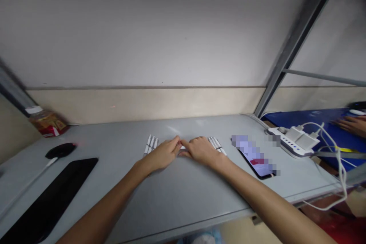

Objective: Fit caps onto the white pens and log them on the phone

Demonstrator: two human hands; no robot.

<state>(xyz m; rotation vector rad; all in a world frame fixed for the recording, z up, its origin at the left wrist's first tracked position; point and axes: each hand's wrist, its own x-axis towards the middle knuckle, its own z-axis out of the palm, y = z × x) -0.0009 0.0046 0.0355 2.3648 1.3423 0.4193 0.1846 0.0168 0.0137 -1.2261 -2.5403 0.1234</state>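
On desk point(183, 194), both hands' point(164, 155) fingertips pinch small white pen point(182, 147) btwn pen groups.

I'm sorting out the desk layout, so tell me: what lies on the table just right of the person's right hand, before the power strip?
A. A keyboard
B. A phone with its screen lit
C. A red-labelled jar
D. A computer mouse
B: the phone lies face up with a lit screen on the table, between the right hand and the white power strip.
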